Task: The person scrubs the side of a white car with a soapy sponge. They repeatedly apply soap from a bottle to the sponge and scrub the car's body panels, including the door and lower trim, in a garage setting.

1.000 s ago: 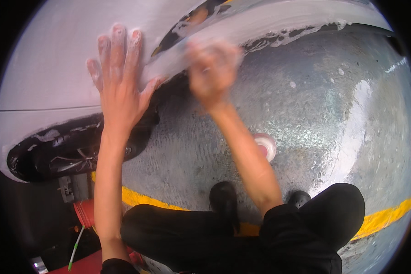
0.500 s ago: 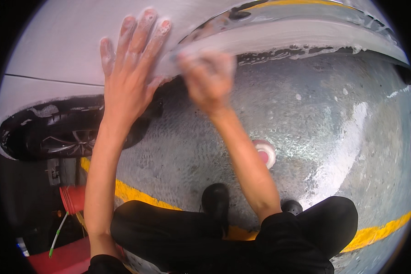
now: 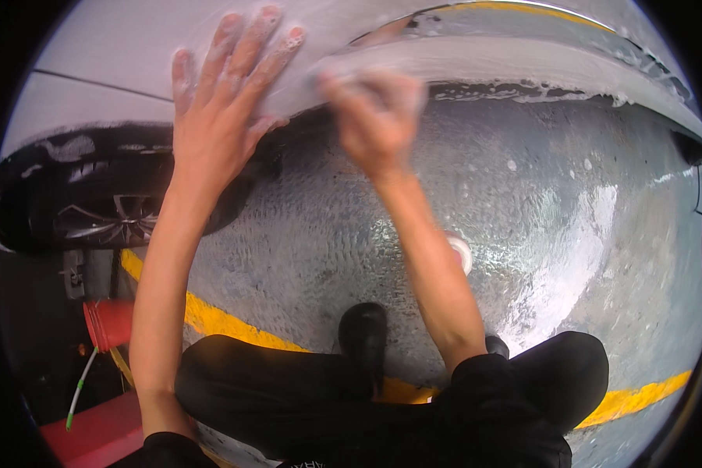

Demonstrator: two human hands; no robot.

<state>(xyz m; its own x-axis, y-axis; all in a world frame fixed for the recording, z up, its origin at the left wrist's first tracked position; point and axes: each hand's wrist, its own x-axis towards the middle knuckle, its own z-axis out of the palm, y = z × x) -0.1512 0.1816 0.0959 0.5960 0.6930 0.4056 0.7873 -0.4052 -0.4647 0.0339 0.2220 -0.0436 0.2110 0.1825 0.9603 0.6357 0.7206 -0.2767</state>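
A pale, soap-smeared car body (image 3: 109, 47) spans the upper part of the head view. My left hand (image 3: 222, 101) lies flat against its panel above the wheel, fingers spread and foamy. To its right, my right hand (image 3: 378, 117) is at the lower edge of the body, fingers curled in and blurred by motion. A small greyish patch shows at its fingertips; what it holds cannot be made out. Below my left hand sits the black wheel (image 3: 78, 195), streaked with suds. Foam clings along the lower sill (image 3: 522, 66).
A round white-and-pink object (image 3: 461, 254) lies on the wet grey floor (image 3: 312, 242), partly behind my right forearm. At lower left are a red bucket (image 3: 108, 323), a thin green-tipped stick (image 3: 80, 390) and a red surface (image 3: 93, 429). Yellow lines (image 3: 234, 324) cross the floor.
The whole view has shifted a little, with the wheel and bucket now higher and further left. My right hand appears slightly up and right, still blurred. My left hand stays flat on the panel.
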